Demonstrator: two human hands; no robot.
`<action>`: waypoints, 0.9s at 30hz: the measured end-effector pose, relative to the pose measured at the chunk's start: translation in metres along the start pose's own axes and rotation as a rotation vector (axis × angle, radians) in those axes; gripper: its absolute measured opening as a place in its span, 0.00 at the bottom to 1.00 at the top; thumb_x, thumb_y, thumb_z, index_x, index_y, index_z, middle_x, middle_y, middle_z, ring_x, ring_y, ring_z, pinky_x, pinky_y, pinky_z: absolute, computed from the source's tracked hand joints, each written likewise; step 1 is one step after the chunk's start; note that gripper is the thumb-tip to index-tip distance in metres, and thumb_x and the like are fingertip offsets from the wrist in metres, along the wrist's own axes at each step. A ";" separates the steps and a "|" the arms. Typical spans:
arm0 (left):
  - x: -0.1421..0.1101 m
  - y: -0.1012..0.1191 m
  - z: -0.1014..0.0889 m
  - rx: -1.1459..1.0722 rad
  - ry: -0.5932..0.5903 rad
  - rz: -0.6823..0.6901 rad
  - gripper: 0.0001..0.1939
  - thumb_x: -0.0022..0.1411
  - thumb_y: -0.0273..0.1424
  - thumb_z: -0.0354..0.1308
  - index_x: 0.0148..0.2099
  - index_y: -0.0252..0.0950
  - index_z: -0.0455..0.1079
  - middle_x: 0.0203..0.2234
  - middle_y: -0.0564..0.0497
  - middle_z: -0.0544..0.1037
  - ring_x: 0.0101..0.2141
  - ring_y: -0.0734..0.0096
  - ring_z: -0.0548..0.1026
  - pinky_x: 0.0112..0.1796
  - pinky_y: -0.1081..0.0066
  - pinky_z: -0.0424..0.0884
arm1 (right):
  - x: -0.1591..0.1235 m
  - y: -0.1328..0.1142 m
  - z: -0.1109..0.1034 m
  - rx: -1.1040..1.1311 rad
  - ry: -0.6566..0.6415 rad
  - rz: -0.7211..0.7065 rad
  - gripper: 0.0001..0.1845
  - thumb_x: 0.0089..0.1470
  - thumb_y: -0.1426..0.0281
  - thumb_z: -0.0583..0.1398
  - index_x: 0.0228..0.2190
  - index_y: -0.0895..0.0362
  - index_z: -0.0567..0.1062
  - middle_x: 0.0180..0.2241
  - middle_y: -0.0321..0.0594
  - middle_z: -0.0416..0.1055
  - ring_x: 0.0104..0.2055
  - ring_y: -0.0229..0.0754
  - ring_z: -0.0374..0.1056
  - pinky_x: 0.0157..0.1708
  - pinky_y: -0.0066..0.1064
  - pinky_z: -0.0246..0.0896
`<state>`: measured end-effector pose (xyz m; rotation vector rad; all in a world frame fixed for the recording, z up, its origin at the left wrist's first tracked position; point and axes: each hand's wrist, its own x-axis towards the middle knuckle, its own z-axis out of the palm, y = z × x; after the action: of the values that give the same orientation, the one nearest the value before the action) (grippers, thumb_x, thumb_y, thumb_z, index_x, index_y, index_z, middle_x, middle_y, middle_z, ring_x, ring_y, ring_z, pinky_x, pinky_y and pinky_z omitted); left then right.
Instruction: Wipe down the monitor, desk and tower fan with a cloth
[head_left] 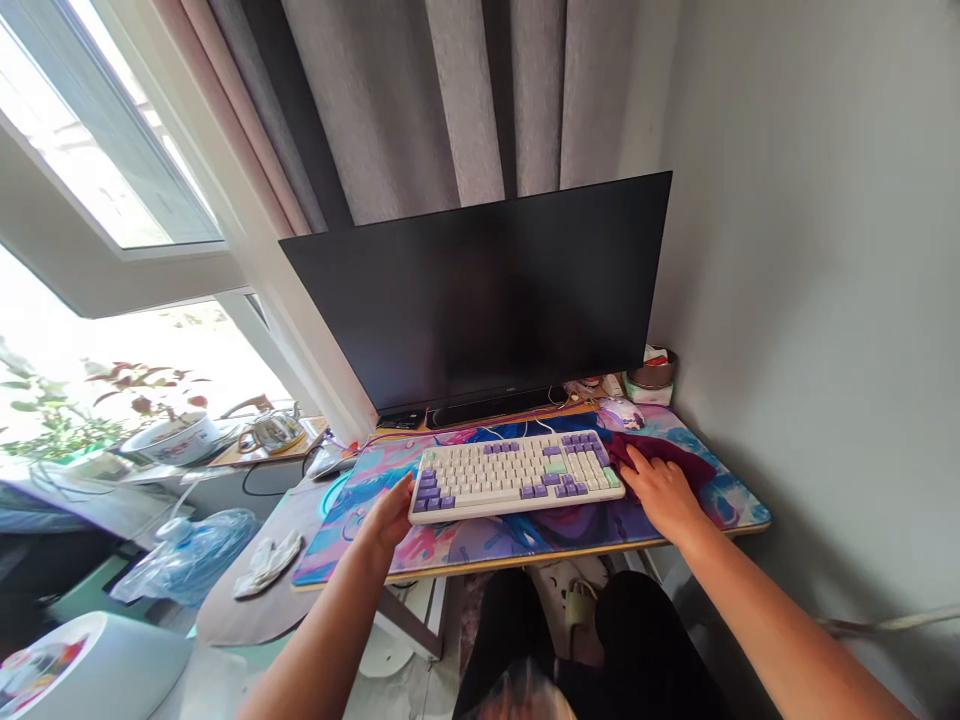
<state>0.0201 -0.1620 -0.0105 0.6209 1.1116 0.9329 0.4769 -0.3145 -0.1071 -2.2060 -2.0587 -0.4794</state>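
Observation:
A white keyboard [495, 478] with purple and mint-green keys lies on a colourful desk mat [465, 545]. At its left edge, my left hand [391, 512] grips the side, with most of the fingers hidden from view. My right hand [664, 492] is on a dark maroon cloth [694, 470], just beyond the keyboard's right edge. Its fingers press into the bunched fabric, and the fingertips come close to the keyboard's right side. Part of the cloth is covered by this hand.
A large dark monitor [480, 300] stands behind the keyboard. A pale mouse [621, 412] and a small container [652, 370] sit at the back right. Left are a potted plant [169, 435], a plastic bag [191, 550] and a white crumpled cloth [268, 565]. A wall [817, 300] borders the right.

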 end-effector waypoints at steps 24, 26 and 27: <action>-0.041 -0.062 0.014 -0.017 0.248 0.214 0.15 0.75 0.30 0.55 0.57 0.31 0.79 0.34 0.43 0.88 0.36 0.53 0.88 0.39 0.61 0.87 | -0.001 0.068 -0.029 0.420 0.157 0.366 0.39 0.57 0.77 0.57 0.70 0.57 0.66 0.71 0.56 0.62 0.66 0.58 0.69 0.66 0.47 0.67; -0.045 -0.063 0.012 -0.024 0.257 0.245 0.15 0.75 0.29 0.54 0.55 0.31 0.80 0.36 0.43 0.89 0.39 0.52 0.88 0.43 0.61 0.87 | -0.008 0.073 -0.032 0.392 0.112 0.326 0.41 0.58 0.71 0.60 0.72 0.58 0.63 0.73 0.58 0.59 0.69 0.61 0.66 0.67 0.50 0.66; -0.047 -0.063 0.012 -0.028 0.261 0.255 0.15 0.75 0.30 0.54 0.54 0.31 0.81 0.37 0.43 0.89 0.40 0.52 0.88 0.44 0.60 0.87 | -0.012 0.073 -0.031 0.389 0.047 0.286 0.43 0.58 0.68 0.63 0.73 0.58 0.62 0.73 0.60 0.58 0.70 0.62 0.64 0.67 0.51 0.65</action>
<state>0.0438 -0.2334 -0.0360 0.6398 1.2669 1.2751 0.5429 -0.3413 -0.0701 -2.1690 -1.6061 -0.0925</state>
